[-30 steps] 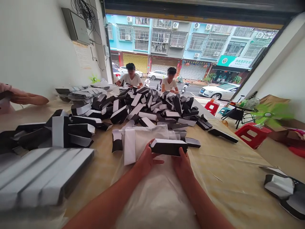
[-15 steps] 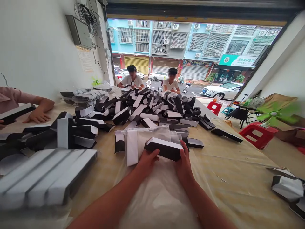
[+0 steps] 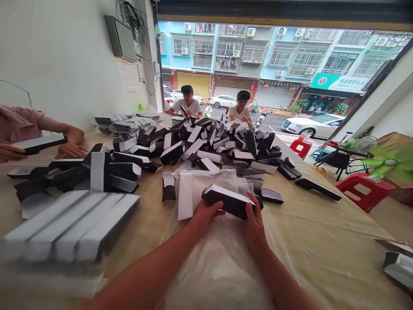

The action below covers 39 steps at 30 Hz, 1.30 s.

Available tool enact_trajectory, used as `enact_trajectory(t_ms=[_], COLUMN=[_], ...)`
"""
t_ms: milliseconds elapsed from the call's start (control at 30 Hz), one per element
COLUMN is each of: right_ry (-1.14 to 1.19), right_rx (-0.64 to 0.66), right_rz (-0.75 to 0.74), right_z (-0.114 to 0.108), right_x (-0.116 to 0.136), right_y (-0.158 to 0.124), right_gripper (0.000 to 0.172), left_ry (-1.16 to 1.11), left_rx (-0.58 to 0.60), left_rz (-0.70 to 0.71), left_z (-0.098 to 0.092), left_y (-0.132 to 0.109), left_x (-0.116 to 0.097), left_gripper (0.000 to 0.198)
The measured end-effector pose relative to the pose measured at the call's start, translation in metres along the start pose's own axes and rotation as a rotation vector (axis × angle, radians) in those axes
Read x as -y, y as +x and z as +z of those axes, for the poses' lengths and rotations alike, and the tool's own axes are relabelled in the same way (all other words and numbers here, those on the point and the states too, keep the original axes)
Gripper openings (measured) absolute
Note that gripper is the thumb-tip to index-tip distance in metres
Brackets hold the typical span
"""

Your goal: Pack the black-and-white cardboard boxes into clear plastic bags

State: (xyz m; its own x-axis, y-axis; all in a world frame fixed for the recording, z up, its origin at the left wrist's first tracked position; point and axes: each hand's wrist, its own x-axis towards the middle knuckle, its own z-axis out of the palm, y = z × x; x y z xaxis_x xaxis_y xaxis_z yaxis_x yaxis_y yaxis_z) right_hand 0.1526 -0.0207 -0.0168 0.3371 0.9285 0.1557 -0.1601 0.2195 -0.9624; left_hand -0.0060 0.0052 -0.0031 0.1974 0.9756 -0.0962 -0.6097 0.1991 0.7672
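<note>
Between my two hands is a long black-and-white cardboard box [image 3: 229, 202], its white face up and its black side toward me. My left hand [image 3: 206, 215] grips its left end, thumb along the black side. My right hand [image 3: 253, 215] holds the right end, fingers over the top edge. Beneath the box lie clear plastic bags [image 3: 222, 254], spread flat toward me. A white-faced box [image 3: 185, 196] lies on the bags just left of my left hand, with a black box [image 3: 168, 187] beside it.
A big heap of black-and-white boxes [image 3: 206, 142] covers the table's far half. At the left sits a bagged row of several boxes [image 3: 71, 224]. A co-worker's hand [image 3: 11, 150] at far left holds a box; two people [image 3: 190, 103] sit across. A red stool [image 3: 364, 189] stands right.
The view has turned slightly left, so the scene sits further right. Both hands keep hold of the box. The co-worker at left has raised a box a little.
</note>
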Motion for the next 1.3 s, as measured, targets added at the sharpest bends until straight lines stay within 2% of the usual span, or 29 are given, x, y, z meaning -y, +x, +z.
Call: enact_trajectory(t_ms=[133,300,500,633,767,900,1067,1200,1300], right_ry=[-0.081,-0.137,-0.099,-0.107,-0.111,-0.105,-0.069,-0.045,-0.028], right_rx=[-0.007,-0.013,0.078,0.016,-0.049,-0.08,-0.108,-0.082,-0.077], right_rz=[-0.012,-0.054,-0.003,0.032,0.046,0.07,0.079,0.104,0.102], right_z=[0.004,0.006,0.009,0.01,0.008,0.007,0.008,0.01,0.011], right_x=[0.006,0.009,0.01,0.009,0.007,0.005,0.002,0.003,0.004], right_y=[-0.003,-0.005,-0.006,-0.004,-0.001,0.001,0.002,0.0,0.0], right_gripper=[0.058,0.056,0.072,0.066,0.063,0.065,0.066,0.07,0.069], left_ry=[-0.021,-0.02,-0.007,-0.026,-0.089,-0.172,-0.344,-0.248,-0.2], left_rx=[-0.016,0.017,0.059,0.085,0.047,0.055,-0.063,-0.191,-0.202], left_rz=[-0.005,-0.001,0.035,0.038,-0.07,-0.224,-0.295,-0.289,-0.277], left_z=[0.001,0.0,-0.002,-0.003,-0.004,-0.003,-0.003,-0.004,-0.002], left_y=[-0.002,-0.001,0.0,0.001,0.002,0.005,0.011,0.014,0.015], left_x=[0.0,0.0,0.003,0.001,-0.01,-0.03,-0.046,-0.041,-0.037], left_gripper=[0.056,0.056,0.051,0.051,0.054,0.033,0.031,0.03,0.029])
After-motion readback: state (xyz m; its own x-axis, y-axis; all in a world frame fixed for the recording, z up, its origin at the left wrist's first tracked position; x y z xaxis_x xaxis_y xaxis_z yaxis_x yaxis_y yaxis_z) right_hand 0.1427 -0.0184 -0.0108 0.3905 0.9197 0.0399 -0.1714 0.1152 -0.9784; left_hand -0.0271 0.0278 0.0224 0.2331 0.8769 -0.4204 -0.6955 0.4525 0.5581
